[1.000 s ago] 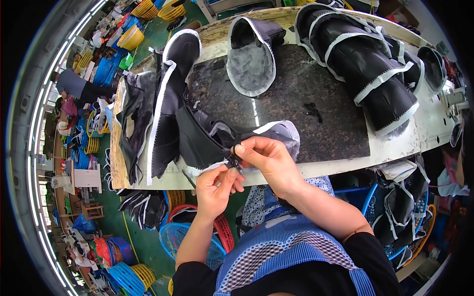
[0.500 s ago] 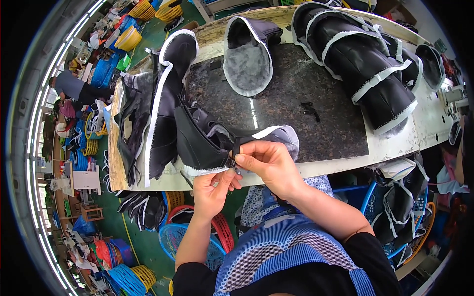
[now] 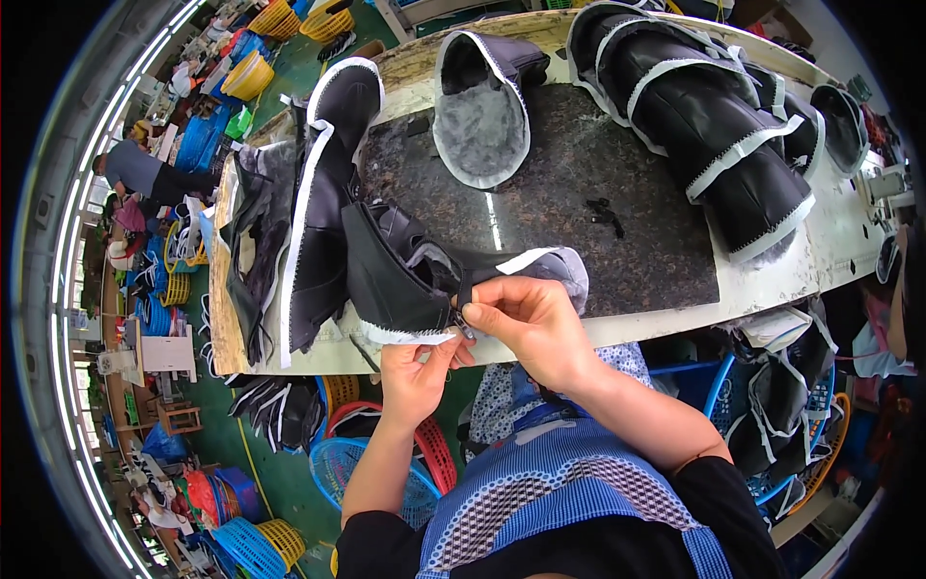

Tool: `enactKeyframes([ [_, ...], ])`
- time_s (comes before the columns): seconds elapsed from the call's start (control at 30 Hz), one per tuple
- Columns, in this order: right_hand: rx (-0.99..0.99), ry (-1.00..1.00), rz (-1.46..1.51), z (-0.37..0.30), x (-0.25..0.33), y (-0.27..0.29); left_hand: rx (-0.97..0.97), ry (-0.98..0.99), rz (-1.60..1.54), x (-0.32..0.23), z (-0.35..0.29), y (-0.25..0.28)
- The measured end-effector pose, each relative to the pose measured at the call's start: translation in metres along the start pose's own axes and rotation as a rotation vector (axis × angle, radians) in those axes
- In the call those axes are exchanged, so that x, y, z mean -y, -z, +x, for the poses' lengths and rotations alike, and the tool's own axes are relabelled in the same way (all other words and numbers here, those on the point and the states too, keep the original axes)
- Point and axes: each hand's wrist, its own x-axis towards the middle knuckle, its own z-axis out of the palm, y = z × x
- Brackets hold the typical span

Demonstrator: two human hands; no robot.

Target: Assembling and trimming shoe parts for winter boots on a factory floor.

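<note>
At the table's near edge lies a black boot upper (image 3: 391,289) with a white-taped edge and grey fleece lining, its opening turned toward my right hand. My left hand (image 3: 415,374) pinches the upper's lower corner, thumb and fingers together. Just above it, my right hand (image 3: 531,328) is closed with thumb and forefinger on a narrow dark strip (image 3: 464,301) at the edge of the opening. Whether the strip is a strap or a zipper end cannot be made out. The small dark bit between the two hands is partly hidden by my fingertips.
Another upper (image 3: 482,145) lies on the dark stone slab (image 3: 637,261), with small black scraps (image 3: 605,217) nearby. Stacked uppers (image 3: 719,125) line the right; more uppers (image 3: 323,212) lie left. Below the table are a blue basket (image 3: 371,473) and a filled basket (image 3: 776,415) at right.
Both hands keep their hold and have shifted very slightly to the right with the upper. The fingers stay pinched; the other things on the table stay put.
</note>
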Motion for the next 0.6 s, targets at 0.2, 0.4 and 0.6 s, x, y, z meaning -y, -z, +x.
enactKeyframes([
  [0.2, -0.119, 0.086, -0.279, -0.003, -0.007, 0.0, -0.111, -0.273, 0.337, 0.004, 0.003, -0.005],
  [0.4, -0.031, -0.008, -0.135, -0.001, -0.002, 0.004, -0.204, -0.168, 0.203, 0.018, 0.0, -0.004],
  [0.6, -0.21, 0.15, -0.445, -0.004, -0.003, -0.003, -0.159, -0.697, 0.885, 0.015, 0.011, 0.01],
])
